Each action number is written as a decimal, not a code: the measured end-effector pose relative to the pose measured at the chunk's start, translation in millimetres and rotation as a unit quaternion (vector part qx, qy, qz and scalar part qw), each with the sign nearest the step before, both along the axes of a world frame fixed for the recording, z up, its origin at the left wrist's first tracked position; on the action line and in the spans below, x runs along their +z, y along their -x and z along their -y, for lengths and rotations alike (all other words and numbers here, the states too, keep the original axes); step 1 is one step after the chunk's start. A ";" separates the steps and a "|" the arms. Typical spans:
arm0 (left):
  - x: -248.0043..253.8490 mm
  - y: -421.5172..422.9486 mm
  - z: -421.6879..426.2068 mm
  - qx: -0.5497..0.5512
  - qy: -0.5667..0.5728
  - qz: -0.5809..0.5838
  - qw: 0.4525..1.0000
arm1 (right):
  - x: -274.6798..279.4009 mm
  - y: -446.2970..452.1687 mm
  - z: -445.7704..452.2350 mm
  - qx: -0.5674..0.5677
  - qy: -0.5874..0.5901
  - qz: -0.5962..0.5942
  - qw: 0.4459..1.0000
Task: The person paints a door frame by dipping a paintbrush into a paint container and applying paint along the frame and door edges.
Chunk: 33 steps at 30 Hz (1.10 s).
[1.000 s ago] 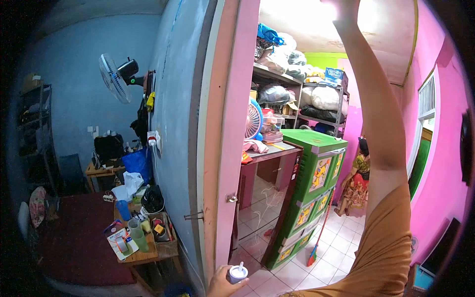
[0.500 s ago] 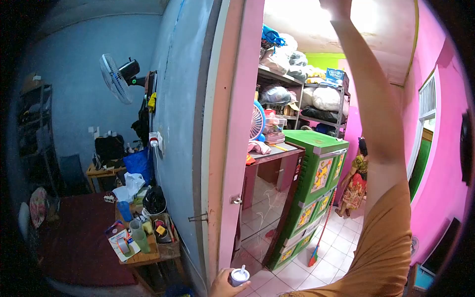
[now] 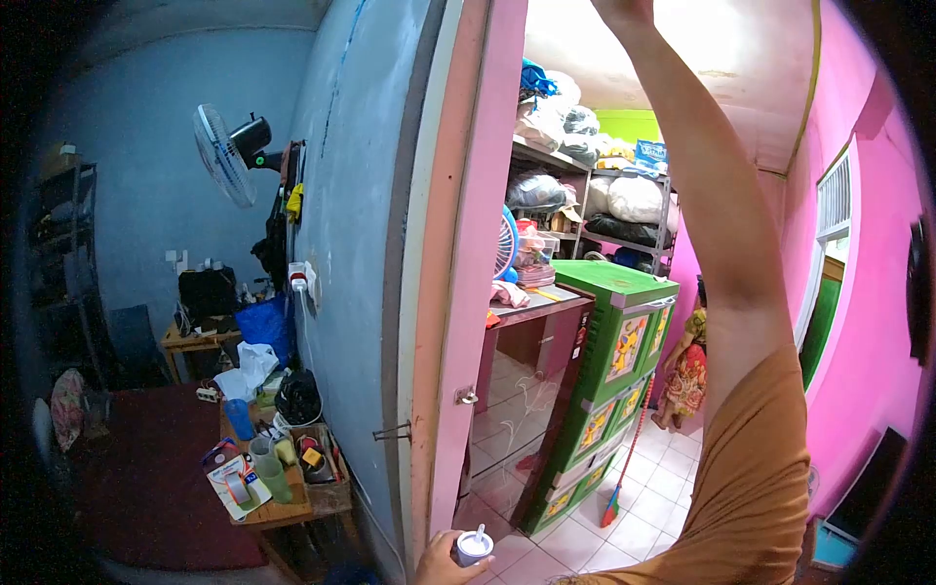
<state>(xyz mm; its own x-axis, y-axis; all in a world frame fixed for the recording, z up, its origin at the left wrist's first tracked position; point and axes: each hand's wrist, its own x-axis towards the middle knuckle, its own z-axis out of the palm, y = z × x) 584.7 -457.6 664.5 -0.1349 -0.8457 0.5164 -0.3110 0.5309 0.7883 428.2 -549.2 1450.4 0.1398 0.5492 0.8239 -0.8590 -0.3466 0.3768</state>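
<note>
Low in the view, near the foot of the pink door frame [image 3: 475, 244], my left hand [image 3: 445, 560] is wrapped round a small white cup [image 3: 474, 548]. A pale stick or handle stands up out of the cup. My right arm, in a brown sleeve, reaches up past the top edge of the view. Only the base of my right hand [image 3: 624, 12] shows there, against the bright ceiling. Its fingers are cut off by the edge, so what it touches or holds is hidden.
A green drawer cabinet [image 3: 616, 283], a dark glossy cabinet [image 3: 536, 341] and a broom [image 3: 611, 507] stand beyond the doorway. A person [image 3: 685, 375] is partly behind my arm. Leftward are a cluttered small table [image 3: 278, 512] and a wall fan [image 3: 222, 156].
My right hand and forearm have shifted left along the top of the view. The person beyond is now more covered by my arm. My left hand still holds the cup.
</note>
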 end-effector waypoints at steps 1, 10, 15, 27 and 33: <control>-11.3 2.1 4.6 0.003 0.011 0.000 1.000 | 0.8 3.1 -8.8 0.016 0.012 -0.012 1.000; 23.4 -12.4 -4.9 -0.048 0.007 -0.015 0.999 | -24.8 21.1 -81.6 0.018 -0.030 0.029 0.999; 16.7 -10.2 -1.2 -0.051 0.012 -0.014 0.999 | -12.3 -15.1 -1.1 0.010 0.037 -0.002 0.999; -2.4 -9.4 1.3 -0.032 0.036 -0.020 0.999 | 2.4 -0.5 -28.2 0.000 0.050 0.027 0.998; -6.6 -6.2 7.0 -0.064 0.003 -0.045 0.997 | -39.5 6.1 -107.4 0.066 -0.061 0.072 0.993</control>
